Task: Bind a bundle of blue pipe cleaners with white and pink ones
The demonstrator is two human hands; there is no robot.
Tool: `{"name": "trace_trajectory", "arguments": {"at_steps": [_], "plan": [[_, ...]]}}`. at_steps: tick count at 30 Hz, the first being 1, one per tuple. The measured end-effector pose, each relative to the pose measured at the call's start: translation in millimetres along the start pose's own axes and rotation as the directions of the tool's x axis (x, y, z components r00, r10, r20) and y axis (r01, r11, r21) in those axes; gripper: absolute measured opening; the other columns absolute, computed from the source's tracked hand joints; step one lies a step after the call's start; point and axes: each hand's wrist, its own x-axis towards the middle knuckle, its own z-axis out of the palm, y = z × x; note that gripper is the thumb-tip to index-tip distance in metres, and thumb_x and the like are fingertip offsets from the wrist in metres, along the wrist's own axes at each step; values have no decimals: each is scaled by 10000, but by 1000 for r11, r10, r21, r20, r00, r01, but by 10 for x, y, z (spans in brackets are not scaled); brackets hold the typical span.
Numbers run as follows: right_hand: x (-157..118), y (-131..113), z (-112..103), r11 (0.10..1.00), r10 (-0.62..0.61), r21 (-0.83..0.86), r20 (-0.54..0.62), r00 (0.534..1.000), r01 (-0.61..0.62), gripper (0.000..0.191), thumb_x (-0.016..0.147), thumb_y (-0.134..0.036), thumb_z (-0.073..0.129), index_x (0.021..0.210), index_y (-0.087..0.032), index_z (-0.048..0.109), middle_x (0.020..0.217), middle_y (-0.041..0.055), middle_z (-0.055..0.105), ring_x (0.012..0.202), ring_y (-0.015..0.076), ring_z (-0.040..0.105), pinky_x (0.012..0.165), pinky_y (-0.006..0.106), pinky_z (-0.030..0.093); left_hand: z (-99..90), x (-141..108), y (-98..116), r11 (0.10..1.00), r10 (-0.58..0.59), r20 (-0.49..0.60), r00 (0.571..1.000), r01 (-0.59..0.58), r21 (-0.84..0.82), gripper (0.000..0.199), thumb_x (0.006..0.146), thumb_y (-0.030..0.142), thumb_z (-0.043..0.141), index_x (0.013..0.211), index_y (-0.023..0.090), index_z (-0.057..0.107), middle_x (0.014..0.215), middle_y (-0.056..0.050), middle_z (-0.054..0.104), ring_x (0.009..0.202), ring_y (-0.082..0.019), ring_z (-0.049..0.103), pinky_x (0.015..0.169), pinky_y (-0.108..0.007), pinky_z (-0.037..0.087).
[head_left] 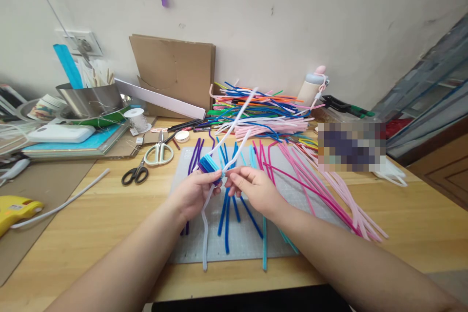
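Observation:
My left hand [195, 190] is closed around a small bundle of pipe cleaners [209, 163] in purple, blue and light blue, folded side by side. White pipe cleaners [237, 119] stick up from the bundle, and a pale one [205, 234] hangs below my left hand. Close beside the bundle, my right hand [252, 185] pinches at its right edge, near the base of a white pipe cleaner; what lies between the fingertips is too small to make out. Under both hands, loose blue pipe cleaners [227, 229] lie on a grey cutting mat [190, 248].
Pink pipe cleaners [340, 190] fan out on the right. A multicoloured pile [263, 112] lies at the back, before cardboard [171, 68]. White-handled scissors [159, 153], black scissors [135, 174] and a yellow glue gun [16, 212] are on the left. A bottle [310, 87] stands back right.

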Motion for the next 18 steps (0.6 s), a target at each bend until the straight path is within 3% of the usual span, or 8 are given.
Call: {"name": "trace_trajectory", "arguments": {"at_steps": [4, 11, 14, 18], "plan": [[39, -2, -35, 986, 114, 120, -9, 993, -112, 267, 759, -394, 550, 825, -136, 566, 686, 5, 581, 529, 83, 553, 451, 193, 369, -32, 1, 18, 991, -119, -31, 992, 117, -61, 90, 706, 170, 642, 772, 112, 662, 672, -27, 615, 584, -78, 548, 546, -176, 440], [50, 63, -77, 828, 317, 426, 179, 931, -364, 199, 699, -301, 645, 777, -158, 530, 625, -26, 534, 472, 51, 472, 409, 157, 278, -6, -12, 1, 982, -166, 39, 985, 169, -79, 119, 709, 167, 644, 824, 137, 656, 686, -40, 635, 583, -94, 569, 514, -176, 442], [61, 90, -95, 786, 360, 461, 201, 911, -412, 170, 660, -233, 665, 752, -143, 554, 575, -31, 514, 450, 45, 444, 400, 152, 239, 4, -20, -8, 985, -166, 55, 985, 168, -27, 145, 692, 149, 659, 837, 141, 652, 687, -34, 631, 578, -91, 560, 508, -177, 440], [76, 106, -100, 793, 356, 457, 190, 915, -403, 151, 642, -191, 662, 747, -138, 568, 540, -34, 507, 434, 46, 424, 394, 159, 201, 20, -30, -21, 989, -150, 43, 988, 150, -3, 153, 673, 143, 674, 825, 148, 650, 679, -19, 621, 575, -85, 550, 505, -175, 434]]}}
